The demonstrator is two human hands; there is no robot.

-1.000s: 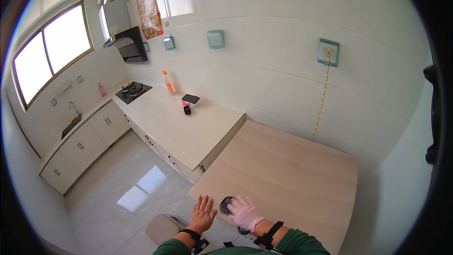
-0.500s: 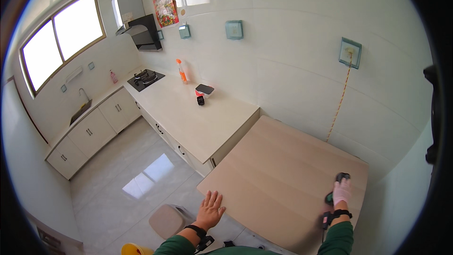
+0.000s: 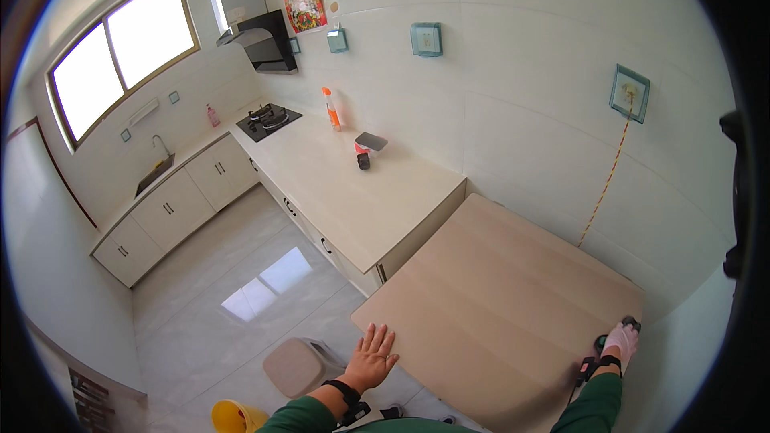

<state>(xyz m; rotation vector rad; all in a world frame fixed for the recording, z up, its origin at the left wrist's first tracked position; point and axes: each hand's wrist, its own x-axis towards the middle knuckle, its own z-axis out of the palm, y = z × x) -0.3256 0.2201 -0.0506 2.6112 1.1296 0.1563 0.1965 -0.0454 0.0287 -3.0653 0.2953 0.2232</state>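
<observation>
Left hand (image 3: 370, 362): bare, fingers spread wide, palm down, fingertips over the near left edge of the bench; too small to tell how firmly they touch it
Right hand (image 3: 622, 342): in a pink glove, out at the bench's right edge, well apart from the left hand, lying against a dark object; I cannot tell whether the fingers close around it
Dark object (image 3: 632, 323): at the right hand's fingertips, mostly covered, its kind unclear
Dark greenish piece (image 3: 600, 343): just left of the right hand, on the bench; I cannot tell if it joins the dark object
Wrists: a black strap (image 3: 342, 392) above the left hand, another above the right, then green sleeves (image 3: 595, 402)
Bench (image 3: 497, 289): brown top, spreading between and beyond both hands
Stool (image 3: 293, 367): on the floor, left of the left hand
Yellow bucket (image 3: 233, 417): below and left of the left hand, partly cut off
Kitchen bench (image 3: 401, 200): cream, beyond the left hand, with an orange spray bottle (image 3: 333, 114), a grey-topped box (image 3: 370, 143) and a small black item (image 3: 363, 162)
Cord (image 3: 605, 184): yellow and red, against the wall beyond the right hand
</observation>
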